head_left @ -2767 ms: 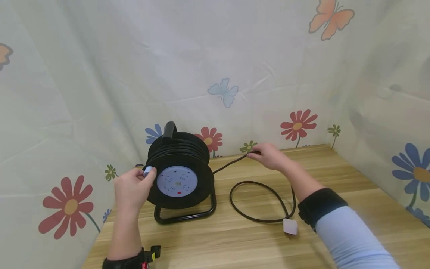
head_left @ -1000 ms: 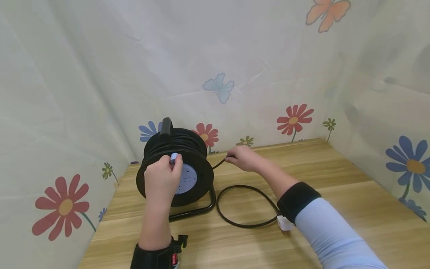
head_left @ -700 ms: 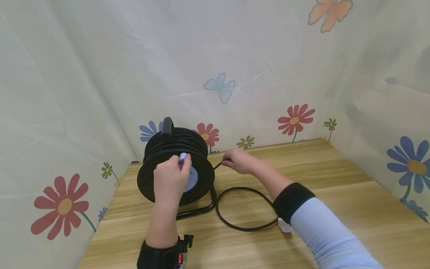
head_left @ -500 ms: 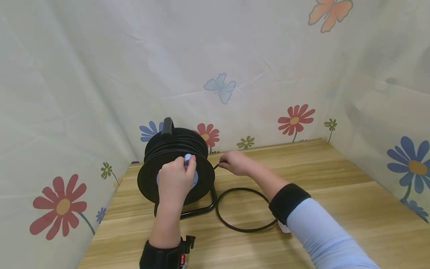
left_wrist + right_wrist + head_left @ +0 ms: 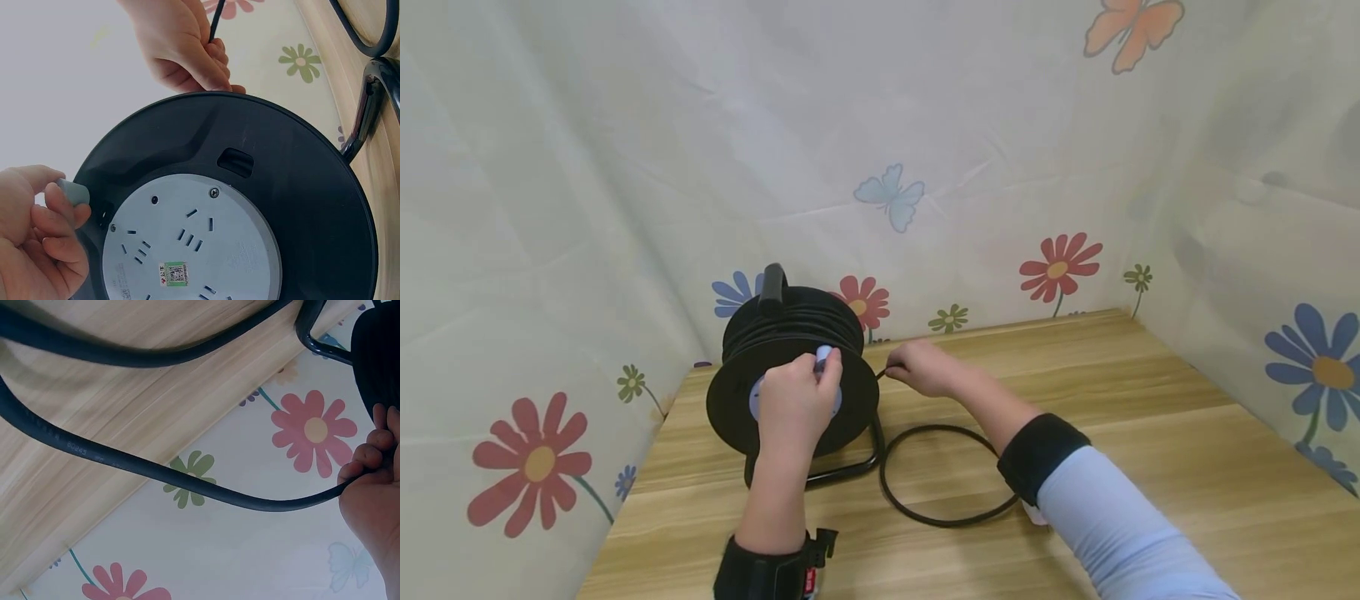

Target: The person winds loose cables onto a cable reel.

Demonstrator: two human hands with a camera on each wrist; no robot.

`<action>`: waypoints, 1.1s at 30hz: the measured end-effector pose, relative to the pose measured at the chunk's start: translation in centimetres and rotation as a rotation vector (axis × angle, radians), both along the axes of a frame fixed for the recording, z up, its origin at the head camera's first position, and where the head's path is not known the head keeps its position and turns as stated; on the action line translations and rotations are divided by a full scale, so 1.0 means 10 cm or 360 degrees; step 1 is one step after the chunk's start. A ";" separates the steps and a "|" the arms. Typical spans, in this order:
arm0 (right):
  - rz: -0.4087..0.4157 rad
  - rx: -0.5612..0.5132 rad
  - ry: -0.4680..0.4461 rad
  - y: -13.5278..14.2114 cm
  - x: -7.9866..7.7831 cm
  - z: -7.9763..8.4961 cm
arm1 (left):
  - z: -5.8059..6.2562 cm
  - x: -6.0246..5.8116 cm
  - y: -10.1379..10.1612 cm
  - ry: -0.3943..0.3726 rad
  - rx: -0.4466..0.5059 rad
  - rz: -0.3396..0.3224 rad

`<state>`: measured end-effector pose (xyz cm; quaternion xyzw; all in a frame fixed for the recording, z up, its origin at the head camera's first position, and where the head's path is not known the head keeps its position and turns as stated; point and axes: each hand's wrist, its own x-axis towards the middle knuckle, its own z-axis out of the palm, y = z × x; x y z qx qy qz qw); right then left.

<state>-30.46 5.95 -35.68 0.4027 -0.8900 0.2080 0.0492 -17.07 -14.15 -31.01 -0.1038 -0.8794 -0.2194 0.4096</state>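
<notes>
A black cable reel [image 5: 730, 408] stands at the back left of the table, dark cable wound on its drum. Its disc carries a pale blue-grey socket panel [image 5: 187, 231]. My left hand [image 5: 793, 404] grips the small pale blue crank knob [image 5: 823, 355] at the disc's upper right, fingers curled round it in the left wrist view. Just right of the reel, my right hand [image 5: 925, 369] grips the black cable [image 5: 269, 504], close to the rim. A slack loop of that cable lies on the table. The white plug [image 5: 1036, 513] is mostly hidden by the right sleeve.
The reel's tubular black stand [image 5: 850, 475] rests on the wooden table [image 5: 970, 567]. Its carrying handle [image 5: 772, 287] sticks up at the top. A flower-and-butterfly curtain [image 5: 760, 150] closes off the back and both sides.
My left hand has carried the knob from the disc's left side to its upper right, turning the reel. My right hand, holding the cable, has moved left to the rim. The loop has shifted left.
</notes>
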 end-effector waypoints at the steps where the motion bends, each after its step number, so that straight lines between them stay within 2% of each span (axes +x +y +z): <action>1: -0.0002 -0.0004 -0.0005 0.01 0.00 0.00 | -0.01 -0.01 0.00 0.0012 0.0002 -0.0008; 10: -0.0147 -0.0022 -0.0129 0.32 -0.02 0.03 | -0.03 -0.02 0.02 -0.0021 0.0004 -0.0041; 17: -0.0269 0.0081 -0.0053 0.62 -0.08 0.02 | -0.02 -0.02 0.01 -0.0045 0.0054 -0.0092; 23: -0.0450 0.0144 -0.0062 0.85 -0.12 0.01 | -0.02 -0.02 -0.01 -0.0051 0.0053 -0.0082; 29: -0.0665 0.0346 0.0020 0.99 -0.15 -0.04 | -0.02 -0.02 -0.02 -0.0053 0.0086 -0.0084; 31: -0.0774 0.0374 -0.0022 1.02 -0.17 -0.04 | -0.02 -0.03 -0.02 -0.0047 0.0096 -0.0081; 33: -0.0855 0.0341 -0.0142 1.03 -0.17 -0.01 | -0.02 -0.03 -0.03 -0.0040 0.0110 -0.0081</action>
